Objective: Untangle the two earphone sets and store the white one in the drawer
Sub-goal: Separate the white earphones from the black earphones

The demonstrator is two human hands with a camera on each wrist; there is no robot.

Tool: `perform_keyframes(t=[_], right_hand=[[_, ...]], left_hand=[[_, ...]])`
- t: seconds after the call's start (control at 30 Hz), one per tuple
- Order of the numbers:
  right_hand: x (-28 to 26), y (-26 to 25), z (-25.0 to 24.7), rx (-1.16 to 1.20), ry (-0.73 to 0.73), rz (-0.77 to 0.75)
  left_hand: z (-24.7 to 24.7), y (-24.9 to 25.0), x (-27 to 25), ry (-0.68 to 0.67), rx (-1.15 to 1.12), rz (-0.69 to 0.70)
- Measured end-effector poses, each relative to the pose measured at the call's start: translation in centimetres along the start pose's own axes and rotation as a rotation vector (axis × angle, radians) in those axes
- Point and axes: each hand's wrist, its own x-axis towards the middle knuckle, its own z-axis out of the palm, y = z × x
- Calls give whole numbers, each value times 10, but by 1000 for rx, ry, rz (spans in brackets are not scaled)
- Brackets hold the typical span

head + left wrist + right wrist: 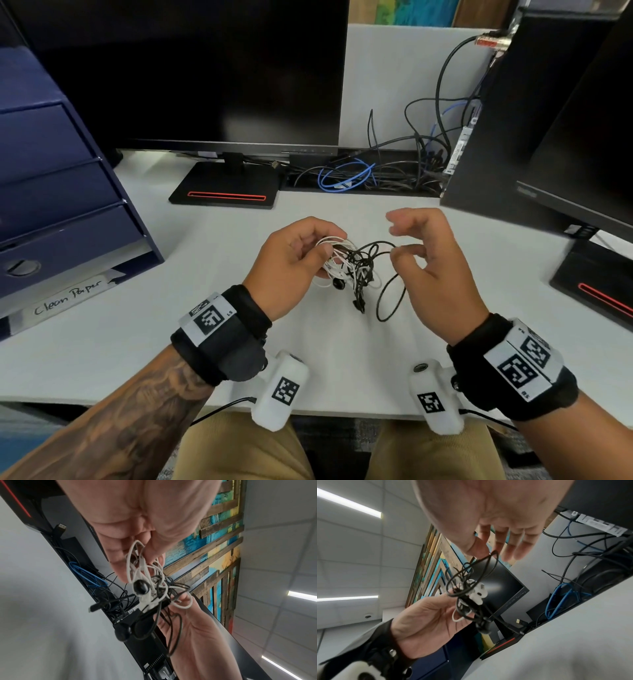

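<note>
Above the white desk (137, 329) I hold a tangle of a white earphone set (337, 245) and a black earphone set (363, 263). My left hand (325, 250) grips the white loops on the tangle's left side. My right hand (394, 253) pinches a black strand at the tangle's right, with the other fingers spread upward. A black loop (390, 301) and a black earbud (339, 283) hang below. In the left wrist view, white cable (137, 563) lies in my fingers above a black earbud (140, 586). In the right wrist view, a white earbud (479, 591) sits inside black loops (471, 574). The blue drawer unit (51, 192) stands at the left with its drawers closed.
A black monitor on a red-striped base (226, 192) stands behind the hands. A second monitor (582, 137) stands at the right. Loose black and blue cables (346, 174) fill a gap at the back of the desk. A "Clean Paper" label (68, 298) sits under the drawer unit.
</note>
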Motion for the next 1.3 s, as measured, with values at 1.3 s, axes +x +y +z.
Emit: perform_keyframes(t=[1.3], right_hand=[[-4,5,9,250,-102,170]], left_hand=[[8,0,-1,82,-49,-83]])
